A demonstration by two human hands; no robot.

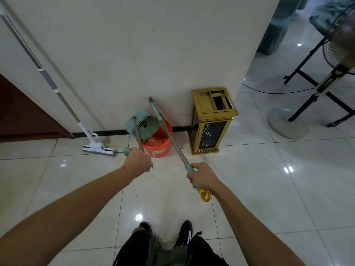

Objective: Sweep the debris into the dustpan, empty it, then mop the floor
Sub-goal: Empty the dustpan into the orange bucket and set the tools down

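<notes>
Dustpan tipped over the red bucket, a handle gripped in each hand.

Debris could be spilled past the bucket (157,143) rim if the dustpan (143,125), held above it by the left hand (137,163), is tilted off-centre. The broom handle (169,135) is clasped by the right hand (203,178), both arms outstretched; the mop (99,146) is leaned against the wall.

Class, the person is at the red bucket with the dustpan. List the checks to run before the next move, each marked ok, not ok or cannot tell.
1. Left hand grips the dustpan handle: ok.
2. Right hand grips the broom handle: ok.
3. Dustpan tipped over the red bucket: ok.
4. Dustpan fully emptied: cannot tell.
5. Mop within reach, leaning on the wall: ok.
6. Floor free of debris: not ok, small specks near the feet.
</notes>
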